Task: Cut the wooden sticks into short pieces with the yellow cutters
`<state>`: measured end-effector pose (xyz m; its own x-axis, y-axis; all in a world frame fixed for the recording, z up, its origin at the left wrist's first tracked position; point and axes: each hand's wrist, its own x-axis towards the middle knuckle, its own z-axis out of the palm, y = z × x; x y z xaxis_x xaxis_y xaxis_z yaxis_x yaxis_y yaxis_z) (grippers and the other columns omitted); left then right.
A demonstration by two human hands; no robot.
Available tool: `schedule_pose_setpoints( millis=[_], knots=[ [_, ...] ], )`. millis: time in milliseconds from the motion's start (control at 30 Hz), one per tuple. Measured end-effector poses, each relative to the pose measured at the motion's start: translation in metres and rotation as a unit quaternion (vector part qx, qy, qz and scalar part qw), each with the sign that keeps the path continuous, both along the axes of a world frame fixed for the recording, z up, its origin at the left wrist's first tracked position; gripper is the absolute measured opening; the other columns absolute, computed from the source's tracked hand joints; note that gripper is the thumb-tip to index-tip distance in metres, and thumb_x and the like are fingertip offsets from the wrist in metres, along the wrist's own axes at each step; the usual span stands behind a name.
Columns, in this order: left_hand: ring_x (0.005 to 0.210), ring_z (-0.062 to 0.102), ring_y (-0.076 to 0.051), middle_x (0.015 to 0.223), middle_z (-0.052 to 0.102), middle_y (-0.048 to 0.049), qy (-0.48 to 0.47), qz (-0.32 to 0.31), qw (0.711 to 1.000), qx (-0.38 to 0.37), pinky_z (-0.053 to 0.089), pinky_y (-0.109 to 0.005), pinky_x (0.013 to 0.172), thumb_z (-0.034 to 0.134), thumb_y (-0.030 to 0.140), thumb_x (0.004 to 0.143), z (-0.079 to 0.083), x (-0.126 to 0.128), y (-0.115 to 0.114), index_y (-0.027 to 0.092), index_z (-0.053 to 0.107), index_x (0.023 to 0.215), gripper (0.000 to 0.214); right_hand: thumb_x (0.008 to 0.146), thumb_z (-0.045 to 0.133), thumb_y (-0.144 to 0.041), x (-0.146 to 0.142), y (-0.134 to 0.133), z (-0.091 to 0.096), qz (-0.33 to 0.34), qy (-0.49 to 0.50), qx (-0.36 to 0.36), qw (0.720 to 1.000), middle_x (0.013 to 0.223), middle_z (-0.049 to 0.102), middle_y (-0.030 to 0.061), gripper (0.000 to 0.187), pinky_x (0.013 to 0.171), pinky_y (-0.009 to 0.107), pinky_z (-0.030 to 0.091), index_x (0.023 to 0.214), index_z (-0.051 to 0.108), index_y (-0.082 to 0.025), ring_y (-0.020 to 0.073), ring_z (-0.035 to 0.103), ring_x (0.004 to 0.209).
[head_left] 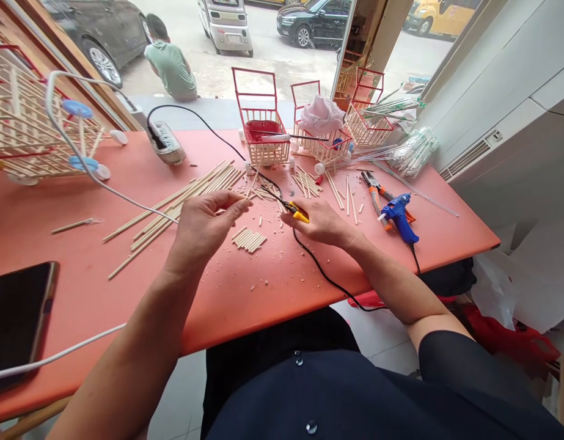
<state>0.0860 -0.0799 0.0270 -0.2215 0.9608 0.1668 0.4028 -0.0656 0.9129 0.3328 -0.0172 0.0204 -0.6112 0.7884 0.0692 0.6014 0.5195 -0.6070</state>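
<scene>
My left hand (203, 223) is closed in a pinch, with the pale tip of a wooden stick (248, 198) just showing at thumb and fingertip. Most of that stick is hidden. To its right, my right hand (325, 221) grips yellow-handled cutting pliers (300, 213), whose dark jaws point up and left toward the left hand. Below and between the hands lies a neat row of short cut sticks (249, 239), with crumbs of wood around it. Long wooden sticks (172, 211) lie in a loose bundle beyond and left of my left hand.
Small stick carts (263, 137) stand along the back, one holding white cloth (322, 115). A blue glue gun (403, 221) and orange-handled pliers (376, 195) lie right. A black cable (318, 266) crosses the pink table (263, 305). A phone (18, 311) and power strip (167, 143) are left.
</scene>
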Motion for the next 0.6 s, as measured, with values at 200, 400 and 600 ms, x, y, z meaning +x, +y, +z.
schedule_pose_setpoints(
  millis=[200, 400, 600],
  knots=[
    [0.077, 0.062, -0.023, 0.073, 0.075, -0.0038, 0.166, 0.038, 0.979, -0.115, 0.048, -0.035, 0.075, 0.072, 0.05, 0.075, 0.001, -0.025, 0.006, 0.023, 0.077, 0.075, 0.027, 0.109, 0.057, -0.069, 0.002, 0.0, 0.001, -0.033, 0.003, -0.003, 0.999, 0.088, 0.063, 0.0031, 0.052, 0.078, 0.034, 0.032, 0.086, 0.046, -0.024, 0.0172, 0.051, 0.081],
    [0.073, 0.063, -0.024, 0.065, 0.069, -0.0027, 0.242, -0.046, 0.947, -0.205, 0.047, -0.036, 0.074, 0.062, 0.047, 0.067, -0.008, -0.023, 0.012, 0.025, 0.075, 0.074, 0.027, 0.109, 0.058, -0.068, 0.002, 0.001, 0.0, -0.028, -0.013, 0.007, 0.999, 0.088, 0.063, 0.0033, 0.051, 0.078, 0.034, 0.032, 0.087, 0.047, -0.024, 0.0173, 0.05, 0.081],
    [0.081, 0.07, -0.029, 0.078, 0.078, -0.0075, 0.269, -0.079, 0.938, -0.205, 0.054, -0.039, 0.087, 0.054, 0.047, 0.073, -0.011, -0.025, 0.014, 0.022, 0.081, 0.096, 0.044, 0.109, 0.059, -0.066, 0.002, 0.002, -0.001, -0.032, -0.016, 0.007, 0.999, 0.09, 0.064, 0.0034, 0.049, 0.078, 0.034, 0.031, 0.087, 0.047, -0.024, 0.0175, 0.05, 0.081]
  ],
)
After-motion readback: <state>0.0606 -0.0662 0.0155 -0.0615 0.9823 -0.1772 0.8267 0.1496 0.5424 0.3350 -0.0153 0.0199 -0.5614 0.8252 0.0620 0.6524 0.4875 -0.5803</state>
